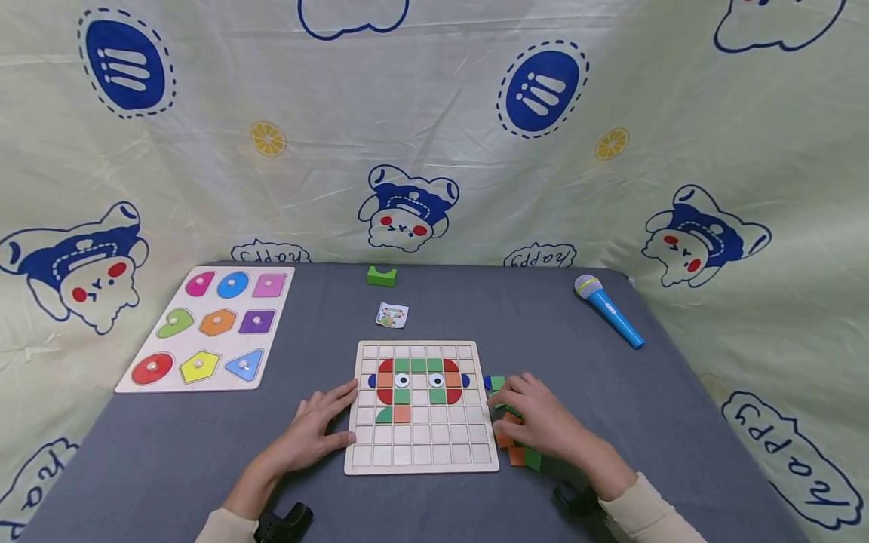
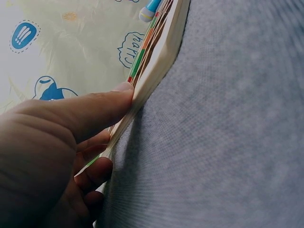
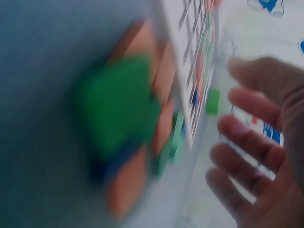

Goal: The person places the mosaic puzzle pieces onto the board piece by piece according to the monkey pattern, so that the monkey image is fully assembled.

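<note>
Hands [image 1: 539,418] (left one [image 1: 314,428] touching) flank the gridded board [image 1: 419,415].

Soft, even light over the table [image 1: 475,302]; heavy blur at the right wrist.
The head view is fairly crisp. At the left wrist a shadow darkens the table beneath the board [image 2: 164,61]; at the right, the nearest green tile [image 3: 116,104] smears out of focus (the backdrop [image 3: 256,38] there bleaches pale).

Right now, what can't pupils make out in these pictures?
Head view: loose tiles, partly hidden by the right hand.
Head view: design on the picture card, too small.
Right wrist view: edges of the green tile, blurred.
Left wrist view: blue microphone, cut off by top edge.
</note>
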Demonstrator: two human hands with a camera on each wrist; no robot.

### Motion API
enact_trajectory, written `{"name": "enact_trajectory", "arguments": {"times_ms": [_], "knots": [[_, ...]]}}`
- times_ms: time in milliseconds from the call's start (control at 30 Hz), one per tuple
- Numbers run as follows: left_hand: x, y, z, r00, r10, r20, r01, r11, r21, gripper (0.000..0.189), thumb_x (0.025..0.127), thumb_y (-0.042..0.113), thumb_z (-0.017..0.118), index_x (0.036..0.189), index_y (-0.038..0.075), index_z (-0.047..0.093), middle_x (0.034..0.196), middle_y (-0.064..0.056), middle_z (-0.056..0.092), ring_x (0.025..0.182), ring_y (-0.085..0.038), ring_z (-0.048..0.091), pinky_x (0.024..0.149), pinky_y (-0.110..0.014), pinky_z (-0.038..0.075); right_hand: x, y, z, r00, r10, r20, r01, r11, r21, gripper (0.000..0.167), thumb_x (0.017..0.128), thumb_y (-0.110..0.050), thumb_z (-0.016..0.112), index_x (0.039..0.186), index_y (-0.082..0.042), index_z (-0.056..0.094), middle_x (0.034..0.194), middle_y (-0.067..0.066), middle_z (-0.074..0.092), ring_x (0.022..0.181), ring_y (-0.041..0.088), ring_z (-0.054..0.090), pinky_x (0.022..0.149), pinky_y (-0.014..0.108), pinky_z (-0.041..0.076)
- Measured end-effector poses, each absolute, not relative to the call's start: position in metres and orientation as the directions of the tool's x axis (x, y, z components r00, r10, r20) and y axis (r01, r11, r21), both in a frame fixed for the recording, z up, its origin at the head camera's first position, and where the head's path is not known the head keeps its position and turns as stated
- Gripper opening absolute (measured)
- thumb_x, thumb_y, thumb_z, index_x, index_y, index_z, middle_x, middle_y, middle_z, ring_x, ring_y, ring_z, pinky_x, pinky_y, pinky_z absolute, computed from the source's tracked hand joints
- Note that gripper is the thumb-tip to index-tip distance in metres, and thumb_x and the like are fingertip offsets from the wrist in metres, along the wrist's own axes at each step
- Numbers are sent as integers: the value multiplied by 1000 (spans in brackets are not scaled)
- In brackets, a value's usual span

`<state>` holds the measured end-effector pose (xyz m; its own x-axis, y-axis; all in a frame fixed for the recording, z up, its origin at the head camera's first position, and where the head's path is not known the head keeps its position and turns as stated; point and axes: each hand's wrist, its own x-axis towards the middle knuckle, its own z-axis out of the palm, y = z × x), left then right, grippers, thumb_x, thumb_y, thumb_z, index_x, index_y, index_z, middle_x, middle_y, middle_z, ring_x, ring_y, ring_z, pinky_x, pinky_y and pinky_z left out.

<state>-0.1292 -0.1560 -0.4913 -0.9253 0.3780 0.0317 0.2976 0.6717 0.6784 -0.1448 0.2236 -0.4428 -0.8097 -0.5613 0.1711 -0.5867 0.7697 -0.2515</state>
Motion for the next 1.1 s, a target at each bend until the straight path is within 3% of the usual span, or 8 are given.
{"name": "enact_trajectory", "arguments": {"times_ms": [267,600,833,1100], "knots": [[-129,-156,-489,-926,376,45,304,668,679,69,82,23,71,143,9,42,152,-2,36,100,-11,36,89,-45,21,-142,275,-449,-818,-569,86,-561,754,-342,23,81,-25,73,104,-25,68,94,-10,56,88,3,37,72,23,39],[-130,-156,-489,-925,379,35,300,669,680,69,82,23,71,143,9,42,153,-2,35,102,-12,37,89,-45,21,-141,301,-455,-843,-532,-83,-476,808,-348,32,84,-21,68,113,-31,65,99,-14,53,92,5,38,74,25,39],[-130,-154,-489,-929,371,6,272,670,690,69,82,24,71,143,11,41,153,0,34,103,-13,36,92,-48,20,-140,303,-456,-833,-545,-94,-489,804,-338,37,83,-23,69,118,-32,64,98,-13,50,91,6,35,72,24,36],[-130,-154,-489,-932,363,-3,262,677,688,70,82,26,71,143,12,41,153,2,35,105,-14,36,92,-47,22,-138,304,-458,-853,-516,-78,-471,827,-308,29,82,-22,70,108,-37,67,97,-15,49,91,6,37,74,27,38]]}}
